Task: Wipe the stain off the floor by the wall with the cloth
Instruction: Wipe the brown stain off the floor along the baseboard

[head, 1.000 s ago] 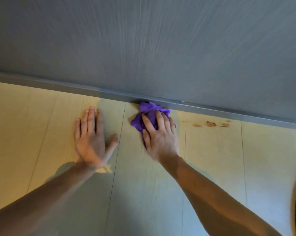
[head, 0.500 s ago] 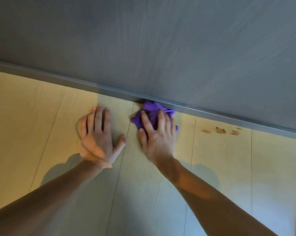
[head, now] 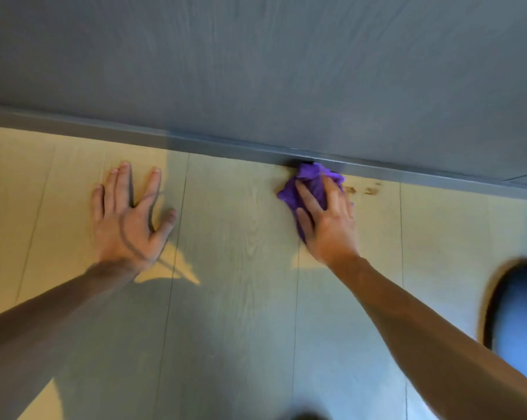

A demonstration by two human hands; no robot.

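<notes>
My right hand point(head: 327, 221) presses a crumpled purple cloth point(head: 312, 181) flat on the pale wood-look floor, right against the grey skirting board point(head: 195, 142). Just right of the cloth, brown stain marks point(head: 364, 190) show on the floor beside the skirting; the left end of the stain touches the cloth's edge. My left hand point(head: 129, 219) lies flat on the floor well to the left, fingers spread, holding nothing.
A grey wood-grain wall point(head: 256, 62) rises behind the skirting. A dark blue rounded shape point(head: 517, 316), blurred, sits at the right edge near my right forearm. Floor plank seams run toward me.
My right hand has slid the cloth to the right along the skirting, up to the stain's left end. My left hand stays planted, so the hands are now much farther apart.
</notes>
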